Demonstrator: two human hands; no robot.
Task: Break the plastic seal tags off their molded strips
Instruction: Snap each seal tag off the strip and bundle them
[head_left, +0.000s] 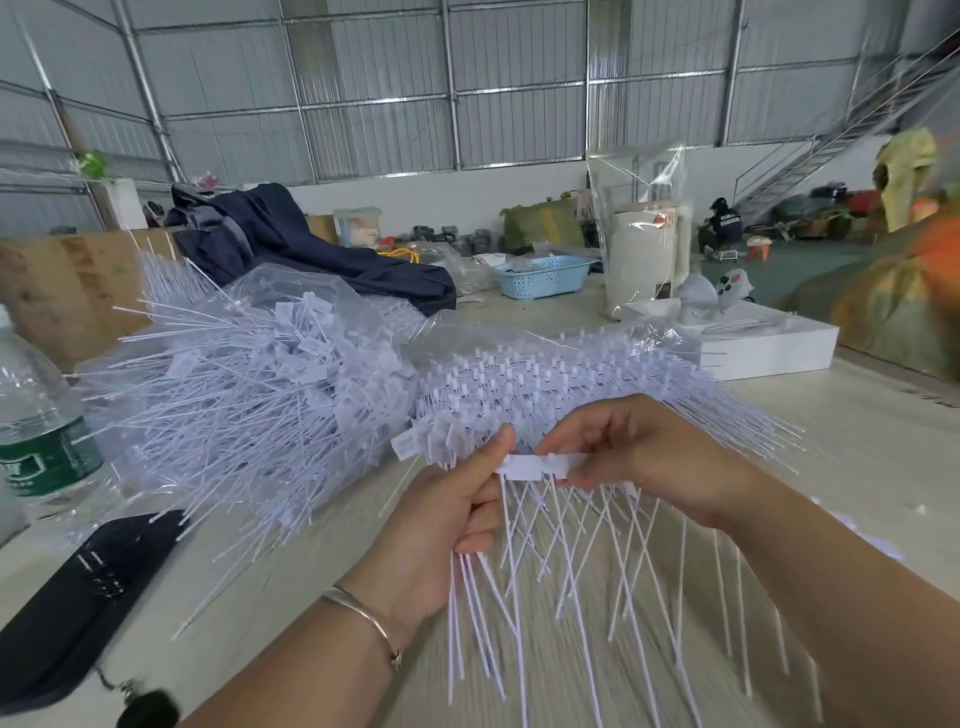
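Both hands are up over the table (857, 415), working one molded strip (540, 464) held level between them. Left hand (447, 519) is curled around a bunch of loose tags (480, 582), thumb up against the strip's end; looks like it collects what comes off. Right hand (639, 457) pinches the strip from above, fingers folded over it, tails hanging down and fanned. That grip probably lets the two hands twist against each other. Big heap of separated tags (249, 384) sits left, stack of unbroken strips (519, 374) just behind the hands, both within reach. Water bottle (41, 431) far left, out of the way.
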